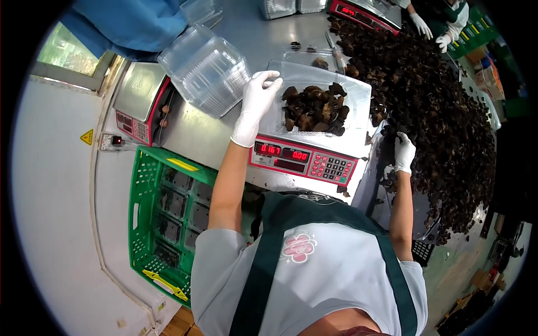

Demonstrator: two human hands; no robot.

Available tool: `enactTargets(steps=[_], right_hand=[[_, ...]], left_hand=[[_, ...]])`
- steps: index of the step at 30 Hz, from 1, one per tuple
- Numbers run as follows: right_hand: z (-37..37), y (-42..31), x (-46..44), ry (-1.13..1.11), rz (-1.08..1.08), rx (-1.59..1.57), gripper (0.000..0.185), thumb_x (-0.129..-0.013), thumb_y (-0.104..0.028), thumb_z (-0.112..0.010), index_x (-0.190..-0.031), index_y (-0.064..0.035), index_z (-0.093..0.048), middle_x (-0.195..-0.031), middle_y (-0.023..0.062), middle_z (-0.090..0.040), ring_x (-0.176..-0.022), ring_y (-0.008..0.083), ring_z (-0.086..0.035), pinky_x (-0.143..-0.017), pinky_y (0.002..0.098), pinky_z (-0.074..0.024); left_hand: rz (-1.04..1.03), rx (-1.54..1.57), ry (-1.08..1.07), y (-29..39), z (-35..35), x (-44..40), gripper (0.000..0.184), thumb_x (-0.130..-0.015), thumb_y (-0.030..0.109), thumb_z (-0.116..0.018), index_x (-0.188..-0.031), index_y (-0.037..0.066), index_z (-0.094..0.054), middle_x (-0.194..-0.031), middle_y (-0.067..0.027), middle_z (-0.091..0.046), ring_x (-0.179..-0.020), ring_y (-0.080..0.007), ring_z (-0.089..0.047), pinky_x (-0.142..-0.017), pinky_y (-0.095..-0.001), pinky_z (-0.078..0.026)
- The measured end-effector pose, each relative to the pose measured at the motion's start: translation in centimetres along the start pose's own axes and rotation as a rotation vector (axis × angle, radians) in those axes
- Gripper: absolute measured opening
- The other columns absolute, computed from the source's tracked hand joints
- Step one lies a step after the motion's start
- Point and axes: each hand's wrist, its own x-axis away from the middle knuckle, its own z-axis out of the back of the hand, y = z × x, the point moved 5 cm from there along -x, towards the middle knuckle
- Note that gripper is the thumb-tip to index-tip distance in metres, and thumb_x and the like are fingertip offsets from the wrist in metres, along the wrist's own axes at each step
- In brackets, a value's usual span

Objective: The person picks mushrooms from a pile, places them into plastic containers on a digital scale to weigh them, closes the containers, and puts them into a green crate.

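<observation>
A red digital scale (302, 162) stands in front of me, its lit display showing 0.167. On its metal plate rests a clear plastic box (291, 130) holding dark brown wood ear mushrooms (316, 109). My left hand (258, 106), in a white glove, is at the left edge of the plate beside the box, thumb and fingers apart. To the right, my white-gloved right hand (404, 152) is at the near edge of a large mushroom pile (437, 123). Its fingers are curled, with a dark wood ear mushroom at the tips.
Stacked clear boxes (207, 70) stand left of the scale. Farther left is a second scale (140, 103). A green crate (148, 213) with several packed boxes is at lower left. Across the pile, another person's gloved hands (421, 26) work near a third scale (364, 14).
</observation>
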Motion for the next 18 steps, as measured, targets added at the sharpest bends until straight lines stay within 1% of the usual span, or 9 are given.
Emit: enactTargets(steps=[2, 3, 4, 7, 9, 13, 14, 16, 18], right_hand=[[1.8, -1.5, 0.0, 0.057, -0.059, -0.113, 0.017, -0.083, -0.018, -0.066, -0.098, -0.0126, -0.07, -0.086, 0.0161, -0.068, -0.076, 0.0306, -0.067, -0.068, 0.0347, -0.0525], [2.1, -2.0, -0.3, 0.119, -0.035, -0.189, 0.017, -0.083, -0.014, -0.067, -0.1, -0.0114, -0.07, -0.089, 0.0142, -0.07, -0.077, 0.0226, -0.069, -0.07, 0.0296, -0.0526], [2.7, -3.3, -0.5, 0.119, -0.037, -0.19, 0.017, -0.083, -0.014, -0.067, -0.1, -0.0114, -0.07, -0.089, 0.0142, -0.07, -0.077, 0.0226, -0.069, -0.07, 0.0296, -0.0526], [5.5, -8.6, -1.2, 0.137, -0.007, -0.58, 0.02, -0.083, -0.008, -0.07, -0.102, -0.0048, -0.07, -0.092, 0.0061, -0.072, -0.08, 0.008, -0.066, -0.076, 0.0242, -0.0513], [6.9, -12.7, -1.5, 0.041, -0.02, -0.709, 0.02, -0.083, -0.008, -0.071, -0.102, -0.0026, -0.069, -0.092, 0.0042, -0.072, -0.084, 0.0078, -0.065, -0.077, 0.0233, -0.051], [7.9, -20.6, -1.4, -0.207, 0.016, -1.036, 0.018, -0.083, -0.007, -0.07, -0.1, -0.0013, -0.07, -0.094, 0.0043, -0.07, -0.085, 0.0085, -0.064, -0.078, 0.0221, -0.0513], [8.0, -22.2, -1.3, -0.224, 0.08, -1.019, 0.019, -0.083, -0.01, -0.072, -0.099, -0.0011, -0.07, -0.092, 0.0034, -0.07, -0.082, 0.0079, -0.063, -0.076, 0.0215, -0.051], [6.9, -24.4, -1.3, -0.347, 0.115, -0.996, 0.022, -0.083, -0.013, -0.073, -0.1, -0.0016, -0.069, -0.088, 0.0023, -0.068, -0.076, 0.0068, -0.061, -0.07, 0.0208, -0.0501], [6.7, -26.5, -1.0, -0.467, -0.002, -1.132, 0.023, -0.083, -0.017, -0.073, -0.1, -0.0022, -0.067, -0.084, 0.0006, -0.067, -0.071, 0.0056, -0.057, -0.066, 0.0203, -0.0485]], left_hand=[[0.017, 0.029, 0.02, 0.2, 0.2, 0.2, 0.023, -0.082, 0.016, -0.068, -0.101, 0.004, -0.068, -0.1, -0.0087, -0.065, -0.079, -0.0162, -0.066, -0.072, -0.027, -0.052], [0.012, 0.014, 0.02, 0.3, 0.3, 0.2, 0.022, -0.081, 0.014, -0.069, -0.1, 0.004, -0.068, -0.1, -0.0088, -0.065, -0.082, -0.0171, -0.067, -0.073, -0.0269, -0.052], [0.012, 0.014, 0.018, 0.4, 0.3, 0.2, 0.022, -0.081, 0.014, -0.069, -0.1, 0.004, -0.068, -0.1, -0.0088, -0.065, -0.082, -0.0171, -0.067, -0.073, -0.0269, -0.052], [0.003, 0.009, 0.03, 0.4, 0.3, 0.3, 0.021, -0.081, 0.013, -0.069, -0.1, 0.003, -0.068, -0.099, -0.0092, -0.065, -0.081, -0.0175, -0.067, -0.073, -0.0272, -0.052], [-0.003, 0.005, 0.019, 0.4, 0.3, 0.4, 0.022, -0.083, 0.016, -0.067, -0.103, 0.005, -0.068, -0.104, -0.0055, -0.065, -0.081, -0.0122, -0.062, -0.074, -0.0248, -0.049], [-0.041, -0.014, 0.028, 1.1, 0.1, 0.7, 0.02, -0.083, 0.013, -0.068, -0.101, 0.004, -0.068, -0.105, -0.0049, -0.065, -0.082, -0.0117, -0.063, -0.074, -0.0239, -0.05], [-0.043, -0.013, 0.031, 1.1, 0.1, 0.9, 0.02, -0.083, 0.013, -0.068, -0.101, 0.004, -0.068, -0.105, -0.0049, -0.065, -0.082, -0.0117, -0.063, -0.074, -0.0239, -0.05], [-0.024, 0.013, 0.01, 1.1, -0.2, 1.1, 0.02, -0.083, 0.012, -0.068, -0.101, 0.004, -0.068, -0.106, -0.0046, -0.064, -0.083, -0.0113, -0.063, -0.074, -0.0234, -0.051], [-0.036, 0.046, -0.006, 1.7, -0.3, 1.5, 0.019, -0.083, 0.011, -0.067, -0.101, 0.004, -0.068, -0.106, -0.0043, -0.064, -0.084, -0.0114, -0.063, -0.075, -0.0232, -0.052]])
